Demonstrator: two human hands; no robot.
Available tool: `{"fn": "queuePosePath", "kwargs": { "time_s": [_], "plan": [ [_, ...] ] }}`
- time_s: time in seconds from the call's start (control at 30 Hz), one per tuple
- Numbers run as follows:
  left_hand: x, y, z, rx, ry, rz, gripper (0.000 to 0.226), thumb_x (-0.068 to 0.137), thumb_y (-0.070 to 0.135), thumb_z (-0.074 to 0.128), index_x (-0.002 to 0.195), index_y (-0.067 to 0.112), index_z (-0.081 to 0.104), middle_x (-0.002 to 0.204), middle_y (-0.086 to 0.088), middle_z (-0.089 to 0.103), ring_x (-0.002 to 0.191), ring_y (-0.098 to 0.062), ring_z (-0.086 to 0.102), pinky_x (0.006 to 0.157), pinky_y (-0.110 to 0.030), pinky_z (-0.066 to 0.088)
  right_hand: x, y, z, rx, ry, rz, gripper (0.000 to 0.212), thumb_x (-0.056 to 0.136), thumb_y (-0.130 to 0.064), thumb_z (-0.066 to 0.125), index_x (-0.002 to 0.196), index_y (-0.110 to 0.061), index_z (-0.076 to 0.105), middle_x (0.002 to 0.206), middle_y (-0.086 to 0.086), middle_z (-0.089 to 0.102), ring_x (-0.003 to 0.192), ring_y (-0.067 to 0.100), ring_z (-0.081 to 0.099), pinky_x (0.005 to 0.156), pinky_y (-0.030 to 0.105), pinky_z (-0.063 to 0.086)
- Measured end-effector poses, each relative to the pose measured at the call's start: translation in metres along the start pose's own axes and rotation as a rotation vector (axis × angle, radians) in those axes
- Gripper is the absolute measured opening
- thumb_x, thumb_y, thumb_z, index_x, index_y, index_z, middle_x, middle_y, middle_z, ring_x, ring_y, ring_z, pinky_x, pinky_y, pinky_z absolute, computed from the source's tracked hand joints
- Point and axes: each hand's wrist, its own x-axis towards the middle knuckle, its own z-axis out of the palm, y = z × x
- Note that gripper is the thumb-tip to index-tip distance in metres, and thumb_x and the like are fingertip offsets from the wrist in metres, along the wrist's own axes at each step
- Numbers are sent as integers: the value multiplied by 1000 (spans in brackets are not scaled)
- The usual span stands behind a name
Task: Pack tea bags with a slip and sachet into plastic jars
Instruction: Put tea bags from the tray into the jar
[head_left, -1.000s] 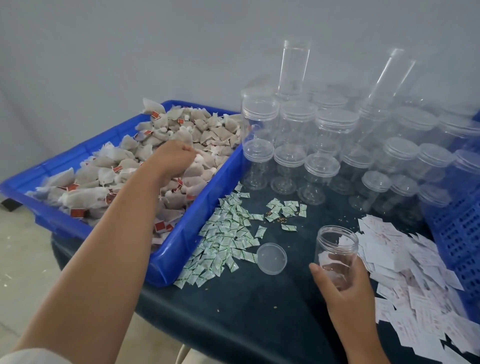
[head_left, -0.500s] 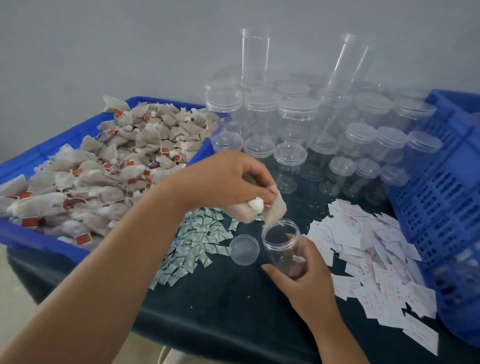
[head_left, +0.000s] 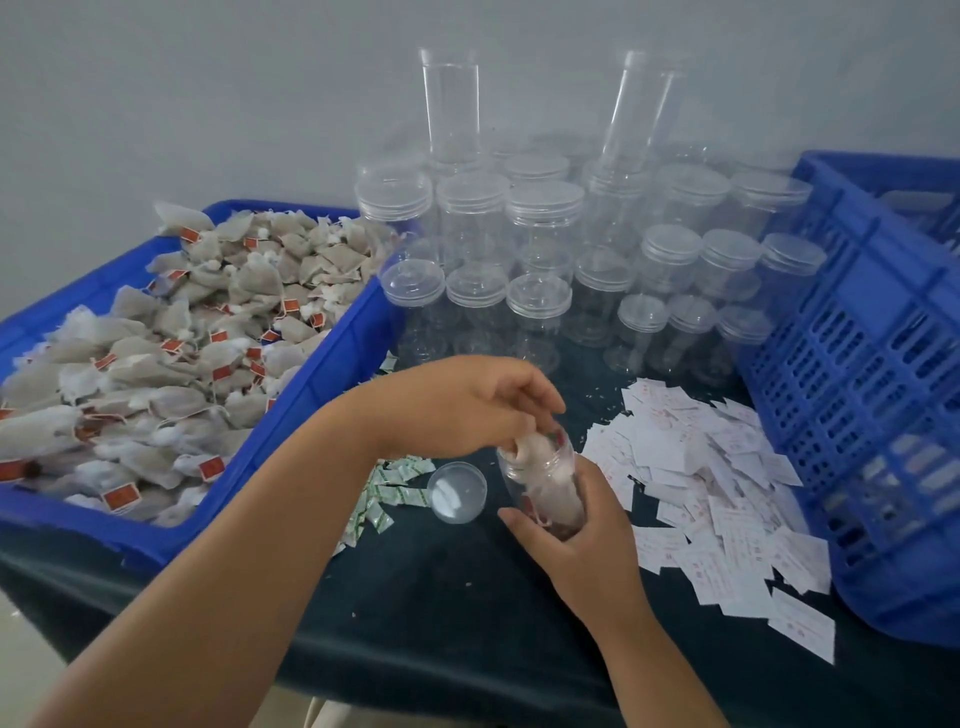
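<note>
My right hand (head_left: 576, 535) grips an open clear plastic jar (head_left: 545, 483) on the dark table, tilted toward my left hand. My left hand (head_left: 467, 405) is over the jar's mouth, its fingertips pinching tea bags (head_left: 530, 452) that reach down inside the jar. The jar's loose lid (head_left: 457, 491) lies just to its left. Green-printed sachets (head_left: 384, 499) are scattered under my left forearm. White paper slips (head_left: 727, 499) lie in a heap to the right of the jar. A blue tray (head_left: 291, 415) at the left holds a pile of tea bags (head_left: 182, 353) with red tags.
Several lidded empty clear jars (head_left: 540, 249) stand in rows at the back, with two tall clear tubes (head_left: 452, 104) behind them. A blue slatted crate (head_left: 857, 395) stands at the right edge. The table's front edge (head_left: 441, 670) is close to me.
My left hand left the tray with tea bags, carried them over the jar and now pushes them into its mouth. My right hand kept hold of the jar and tilted it.
</note>
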Motion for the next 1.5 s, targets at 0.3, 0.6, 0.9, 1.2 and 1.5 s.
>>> {"fn": "queuePosePath", "kwargs": {
  "time_s": [0.3, 0.6, 0.9, 1.2, 1.5],
  "plan": [
    [-29, -11, -66, 309, 516, -41, 15, 100, 35, 65, 101, 50, 67, 94, 20, 75, 86, 3, 71, 77, -22, 50, -1, 2, 0, 7, -31, 7, 52, 70, -45, 97, 111, -34, 66, 104, -17, 73, 94, 5, 71, 75, 9, 50],
    [-38, -162, -107, 253, 183, -953, 29, 96, 25, 55, 115, 8, 69, 98, -12, 77, 76, -29, 76, 76, -43, 65, -1, 2, 1, -18, -48, 12, 57, 65, -62, 86, 113, -39, 67, 107, -20, 74, 96, 2, 71, 76, 7, 50],
    [-22, -193, -111, 486, 339, -614, 27, 102, 24, 53, 123, 26, 70, 118, 1, 71, 104, -24, 67, 90, -40, 53, 0, 0, 2, 1, -26, 11, 54, 66, -60, 85, 112, -38, 69, 104, -20, 76, 94, 0, 72, 76, 6, 49],
    [-24, -183, -122, 213, 637, -522, 32, 104, 11, 42, 78, 3, 59, 83, -17, 73, 73, -26, 65, 66, -49, 55, 1, -3, 2, 0, -24, 12, 49, 66, -60, 84, 111, -51, 66, 105, -22, 75, 94, -2, 71, 75, 5, 49],
    [-39, -110, -123, -118, 994, -127, 11, 97, 19, 55, 105, 23, 61, 73, 2, 70, 61, -15, 57, 59, -35, 49, 1, -1, 2, -4, -33, 10, 48, 67, -60, 85, 110, -50, 66, 104, -20, 75, 94, 0, 72, 75, 6, 50]
  ]
}}
